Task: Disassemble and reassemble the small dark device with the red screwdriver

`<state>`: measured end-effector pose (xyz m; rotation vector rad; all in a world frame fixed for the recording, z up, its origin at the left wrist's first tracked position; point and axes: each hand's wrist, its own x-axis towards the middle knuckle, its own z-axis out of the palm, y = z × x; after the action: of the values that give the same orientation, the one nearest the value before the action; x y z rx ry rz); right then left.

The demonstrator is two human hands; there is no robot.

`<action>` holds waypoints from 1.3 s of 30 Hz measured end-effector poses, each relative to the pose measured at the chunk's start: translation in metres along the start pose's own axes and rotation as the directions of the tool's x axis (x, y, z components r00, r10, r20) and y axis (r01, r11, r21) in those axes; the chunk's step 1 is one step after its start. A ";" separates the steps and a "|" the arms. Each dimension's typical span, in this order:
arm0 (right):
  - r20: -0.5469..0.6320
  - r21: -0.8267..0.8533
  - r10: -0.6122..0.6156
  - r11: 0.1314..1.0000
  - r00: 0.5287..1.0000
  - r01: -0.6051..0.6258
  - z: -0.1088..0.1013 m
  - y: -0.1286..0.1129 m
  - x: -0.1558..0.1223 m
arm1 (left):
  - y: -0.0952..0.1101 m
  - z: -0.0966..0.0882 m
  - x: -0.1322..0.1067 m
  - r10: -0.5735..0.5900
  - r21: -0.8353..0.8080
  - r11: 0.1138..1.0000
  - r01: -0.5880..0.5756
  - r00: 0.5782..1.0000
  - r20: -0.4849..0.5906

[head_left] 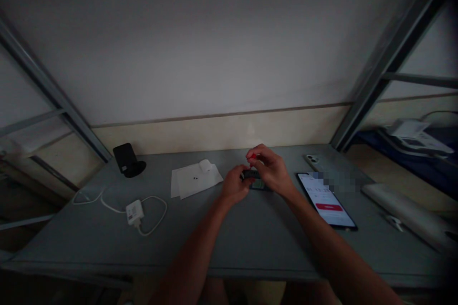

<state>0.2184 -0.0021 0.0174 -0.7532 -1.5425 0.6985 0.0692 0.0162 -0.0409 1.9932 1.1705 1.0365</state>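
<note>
Above the middle of the desk, my left hand (235, 186) is closed around a small black ridged object (251, 174), which looks like a short band. My right hand (270, 167) pinches a small red object (252, 156) between thumb and fingers, just above the black piece. The lower part of the red object is too small to make out. Under the hands, partly hidden by them, a dark flat rectangular thing (258, 184) shows. Left of my hands, overlapping white paper sheets (186, 186) carry two tiny dark bits (195, 178) and a white rounded case (205, 166).
A tablet (327, 202) with a lit screen lies right of my hands, near a phone (312, 158) and a long silver-grey case (400, 212). At left are a white charger with a cable (135, 211) and a black stand (127, 159). Metal posts (375, 66) flank the desk.
</note>
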 end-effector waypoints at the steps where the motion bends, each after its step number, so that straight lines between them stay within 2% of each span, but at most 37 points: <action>1: -0.004 -0.004 0.010 1.000 1.000 -0.010 0.000 0.000 0.000 | 0.000 0.000 0.000 0.008 -0.002 1.000 -0.008 1.000 -0.002; 4: 0.051 0.012 0.057 0.998 0.997 -0.057 -0.001 -0.002 -0.001 | 0.000 0.001 -0.001 0.041 -0.032 0.999 -0.042 0.999 -0.010; 8: 0.107 0.022 0.041 0.999 0.993 -0.044 -0.002 -0.010 -0.002 | -0.003 0.003 -0.001 0.033 -0.023 0.999 -0.033 0.999 0.013; 13: 0.026 -0.094 -0.049 0.994 0.998 0.051 0.001 -0.009 -0.001 | -0.004 0.005 -0.002 0.032 -0.014 0.999 -0.032 0.999 0.039; 19: 0.109 0.065 0.063 0.995 0.992 -0.070 -0.002 -0.004 -0.003 | -0.001 0.004 -0.003 0.075 -0.047 0.996 -0.073 0.997 0.031; 22: 0.106 0.044 0.022 0.999 0.994 -0.026 -0.003 -0.007 -0.002 | -0.003 0.004 -0.002 0.049 -0.016 0.999 -0.048 0.998 0.033; 25: 0.043 -0.052 -0.048 0.997 0.998 0.050 -0.002 -0.009 0.000 | -0.004 0.005 -0.002 0.026 -0.011 1.000 -0.026 0.999 0.032; 27: 0.029 -0.067 -0.040 0.997 0.999 0.042 -0.002 -0.008 0.001 | -0.004 0.005 -0.001 0.021 -0.020 1.000 -0.021 0.999 0.031; 31: 0.101 0.026 0.023 0.999 0.995 -0.026 -0.003 -0.008 -0.001 | -0.004 0.005 -0.002 0.027 -0.047 0.999 -0.026 0.999 0.025; 33: 0.115 0.013 0.014 1.000 0.993 -0.015 -0.003 -0.008 -0.001 | -0.004 0.005 -0.002 0.030 -0.048 0.998 -0.028 0.999 0.028; 37: 0.042 -0.106 -0.069 0.992 0.997 0.073 -0.002 -0.005 -0.001 | -0.004 0.006 -0.001 0.033 -0.050 0.998 -0.031 0.999 0.042; 39: 0.037 -0.081 -0.042 0.996 0.998 0.045 -0.001 -0.004 -0.001 | -0.003 0.006 -0.001 0.040 -0.056 0.998 -0.038 0.999 0.029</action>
<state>0.2196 -0.0053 0.0203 -0.7698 -1.6229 0.6225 0.0725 0.0164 -0.0469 1.9883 1.0794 1.0441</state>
